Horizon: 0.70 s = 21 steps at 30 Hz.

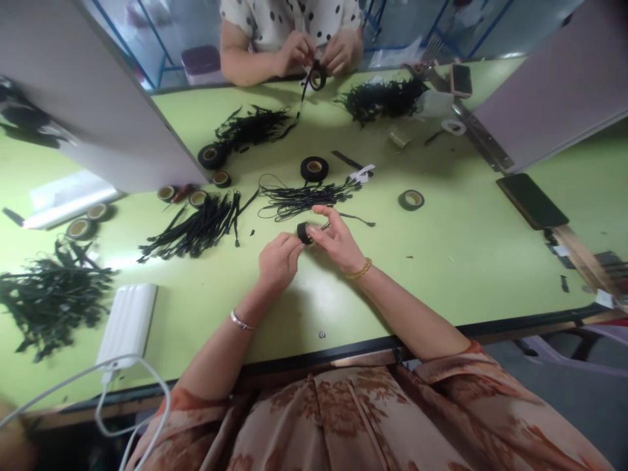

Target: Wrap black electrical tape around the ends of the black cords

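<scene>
Between my two hands, above the green table (pixel 392 275), is a small roll of black tape (pixel 303 233). My right hand (pixel 339 243) is closed on the roll with its thumb against it, the index finger sticking out. My left hand (pixel 279 260) pinches at the roll's left side; whatever lies between its fingertips is too small to make out. Just beyond my hands lies a bundle of thin black cables (pixel 304 197). A larger roll of black tape (pixel 314 169) lies behind that bundle. Left of my hands is a pile of black taped cables (pixel 199 226).
Across the table a co-worker's hands (pixel 318 55) hold another tape roll. A white power bank (pixel 128 320) with a cable lies at the left, near more black cables (pixel 53 294). A phone (pixel 532 200) lies at the right. Grey panels (pixel 118 78) stand on both sides.
</scene>
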{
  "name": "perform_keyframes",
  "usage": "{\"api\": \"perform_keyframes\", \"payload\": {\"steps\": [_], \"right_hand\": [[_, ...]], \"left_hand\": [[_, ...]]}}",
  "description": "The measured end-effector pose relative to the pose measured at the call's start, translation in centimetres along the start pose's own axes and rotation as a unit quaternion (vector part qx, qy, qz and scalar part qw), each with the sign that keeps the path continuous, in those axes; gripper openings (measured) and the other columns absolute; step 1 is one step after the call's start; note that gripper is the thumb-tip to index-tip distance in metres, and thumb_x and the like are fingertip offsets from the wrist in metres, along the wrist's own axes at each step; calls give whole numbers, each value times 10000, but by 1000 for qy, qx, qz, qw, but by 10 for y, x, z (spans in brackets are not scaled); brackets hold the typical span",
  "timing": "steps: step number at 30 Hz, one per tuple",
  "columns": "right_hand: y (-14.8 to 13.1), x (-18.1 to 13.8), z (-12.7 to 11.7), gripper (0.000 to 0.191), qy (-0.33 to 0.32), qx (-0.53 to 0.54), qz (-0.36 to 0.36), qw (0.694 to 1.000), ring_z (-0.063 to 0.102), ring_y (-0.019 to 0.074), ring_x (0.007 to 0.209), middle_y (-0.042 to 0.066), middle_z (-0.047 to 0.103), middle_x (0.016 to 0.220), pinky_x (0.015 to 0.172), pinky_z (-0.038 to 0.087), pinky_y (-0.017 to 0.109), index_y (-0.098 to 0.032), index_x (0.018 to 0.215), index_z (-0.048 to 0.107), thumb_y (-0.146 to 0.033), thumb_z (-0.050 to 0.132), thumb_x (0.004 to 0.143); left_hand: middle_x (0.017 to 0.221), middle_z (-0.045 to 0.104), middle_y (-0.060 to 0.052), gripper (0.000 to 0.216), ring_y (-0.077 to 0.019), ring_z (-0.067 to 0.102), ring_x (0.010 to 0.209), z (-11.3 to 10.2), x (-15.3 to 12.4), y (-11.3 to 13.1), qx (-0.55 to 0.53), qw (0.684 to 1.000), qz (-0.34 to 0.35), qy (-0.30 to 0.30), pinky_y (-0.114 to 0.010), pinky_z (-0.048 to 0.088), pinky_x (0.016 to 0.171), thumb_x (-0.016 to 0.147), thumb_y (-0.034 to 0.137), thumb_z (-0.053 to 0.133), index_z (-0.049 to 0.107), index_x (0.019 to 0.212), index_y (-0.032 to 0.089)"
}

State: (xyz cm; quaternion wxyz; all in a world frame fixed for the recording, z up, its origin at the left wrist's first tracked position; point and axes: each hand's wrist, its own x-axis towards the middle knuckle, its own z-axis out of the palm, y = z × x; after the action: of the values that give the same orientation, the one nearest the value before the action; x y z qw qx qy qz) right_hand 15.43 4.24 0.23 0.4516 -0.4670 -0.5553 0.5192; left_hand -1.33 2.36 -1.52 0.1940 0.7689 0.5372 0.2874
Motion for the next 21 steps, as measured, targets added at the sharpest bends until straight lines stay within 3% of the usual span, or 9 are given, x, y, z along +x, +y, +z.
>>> {"api": "perform_keyframes", "payload": {"steps": [4,12,17,21], "right_hand": [[-2,-2,2,556,2,2,-56,998,498,131,547,27,666,835,503,428,292,-243,1248,422,-562,608,833],[-2,-1,-4,684,-25,13,-71,997,623,176,699,78,713,1033,596,505,329,-277,1360,382,-584,627,800],[-4,7,-23,766,-68,68,-21,995,645,171,713,66,731,1028,694,551,363,-268,1438,336,-620,596,809],[-9,16,-51,647,-99,69,39,992,694,194,775,56,745,910,712,568,374,-237,1337,498,-655,534,844]], "left_hand": [[781,654,-66,293,-190,548,754,-1,-1,-2,124,992,25,13,-338,361,755,965,327,427,655,840,192],[801,640,-51,243,-179,556,757,2,-6,1,104,994,-22,36,-294,364,661,960,206,362,601,923,195],[870,642,-55,195,-165,569,755,-2,-4,8,109,993,-20,29,-277,336,601,949,303,438,602,936,199],[838,647,-52,225,-158,556,722,-4,-4,8,126,992,11,-27,-283,278,553,957,306,429,621,902,202]]}}
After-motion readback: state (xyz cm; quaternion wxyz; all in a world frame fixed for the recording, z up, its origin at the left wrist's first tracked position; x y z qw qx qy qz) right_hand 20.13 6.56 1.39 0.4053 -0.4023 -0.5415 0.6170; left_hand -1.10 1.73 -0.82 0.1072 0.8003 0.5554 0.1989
